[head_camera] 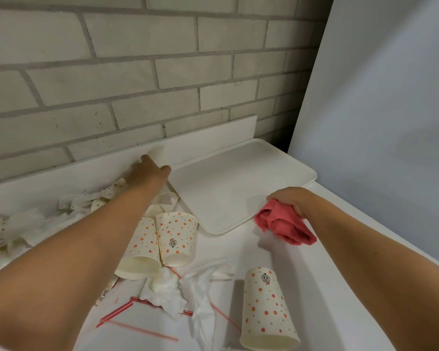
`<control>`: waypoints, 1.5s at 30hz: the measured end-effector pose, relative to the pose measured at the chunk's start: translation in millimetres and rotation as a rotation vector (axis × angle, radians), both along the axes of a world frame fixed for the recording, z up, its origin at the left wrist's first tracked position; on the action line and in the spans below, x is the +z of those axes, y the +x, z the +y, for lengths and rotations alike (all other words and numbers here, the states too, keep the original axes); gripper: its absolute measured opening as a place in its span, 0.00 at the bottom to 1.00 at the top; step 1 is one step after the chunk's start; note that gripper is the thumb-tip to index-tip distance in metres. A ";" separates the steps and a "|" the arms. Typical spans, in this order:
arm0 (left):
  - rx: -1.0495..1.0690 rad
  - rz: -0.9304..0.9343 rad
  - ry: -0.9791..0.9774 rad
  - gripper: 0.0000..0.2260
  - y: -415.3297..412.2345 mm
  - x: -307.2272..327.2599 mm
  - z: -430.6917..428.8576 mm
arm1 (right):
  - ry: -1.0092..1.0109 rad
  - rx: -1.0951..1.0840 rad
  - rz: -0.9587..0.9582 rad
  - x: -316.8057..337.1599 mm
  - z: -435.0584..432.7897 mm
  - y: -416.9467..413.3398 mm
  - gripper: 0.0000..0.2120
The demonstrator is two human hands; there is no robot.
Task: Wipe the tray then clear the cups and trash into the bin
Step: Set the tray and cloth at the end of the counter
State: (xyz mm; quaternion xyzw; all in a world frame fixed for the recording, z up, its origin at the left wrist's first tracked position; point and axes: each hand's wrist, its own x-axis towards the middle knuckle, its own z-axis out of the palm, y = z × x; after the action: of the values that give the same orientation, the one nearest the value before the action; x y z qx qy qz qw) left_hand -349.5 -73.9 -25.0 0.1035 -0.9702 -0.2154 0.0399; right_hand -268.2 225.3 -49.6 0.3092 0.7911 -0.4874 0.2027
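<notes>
A white tray (238, 178) lies flat at the back right of the white counter, with nothing on it. My right hand (292, 198) grips a bunched red cloth (281, 224) at the tray's near right edge. My left hand (147, 173) reaches to the tray's left corner by the wall ledge, fingers spread and thumb at the rim. Two orange-dotted paper cups (176, 239) lie side by side under my left forearm. A third dotted cup (266, 307) lies on its side in front.
Crumpled tissues (165, 292) and red-striped straws (117, 312) litter the near counter. More tissues and crushed cups (23, 229) pile up at the left. A brick wall (137, 84) backs the counter, and a white panel (378, 122) closes the right side.
</notes>
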 end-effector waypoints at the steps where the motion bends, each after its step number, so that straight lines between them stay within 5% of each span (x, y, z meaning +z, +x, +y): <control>1: -0.001 0.013 0.038 0.26 2.8 4.5 -1.9 | 0.018 0.003 0.008 3.0 -1.7 2.2 0.15; 5: -0.012 0.083 0.148 0.25 15.5 19.2 -11.3 | 0.336 0.120 0.068 30.6 -6.3 20.9 0.10; 10: -0.035 0.096 0.290 0.24 29.9 31.5 -13.3 | 0.702 0.194 0.156 47.9 6.2 27.6 0.20; 13: -0.072 0.112 0.387 0.22 44.7 38.3 -5.6 | 0.755 0.199 0.271 40.6 10.4 45.3 0.14; 17: -0.087 0.114 0.623 0.19 65.1 45.8 7.4 | 0.825 0.228 0.455 20.3 6.1 72.5 0.18; 21: -0.139 0.063 0.842 0.17 82.6 47.8 12.4 | 0.945 0.503 0.245 14.7 -3.1 84.6 0.27; 30: -0.245 -0.103 1.059 0.15 129.3 61.1 14.4 | 0.997 0.674 0.083 12.8 -6.2 99.8 0.33; 37: -0.307 -0.222 1.282 0.10 165.2 62.8 5.0 | 0.894 0.461 0.482 38.0 -35.6 116.8 0.25; 40: -0.295 -0.233 1.319 0.14 178.0 57.6 6.0 | 0.730 0.589 0.344 66.8 -61.6 144.4 0.23; 45: -0.265 -0.217 1.317 0.09 199.5 47.6 15.8 | 0.620 0.644 0.089 77.0 -104.3 185.9 0.37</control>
State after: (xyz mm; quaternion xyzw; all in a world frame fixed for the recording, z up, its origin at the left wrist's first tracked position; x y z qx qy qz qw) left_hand -150.0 -58.2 22.6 0.0074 -0.6397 -0.7526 -0.1555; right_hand -82.3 121.0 27.4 0.0721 0.9636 -0.1522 0.2077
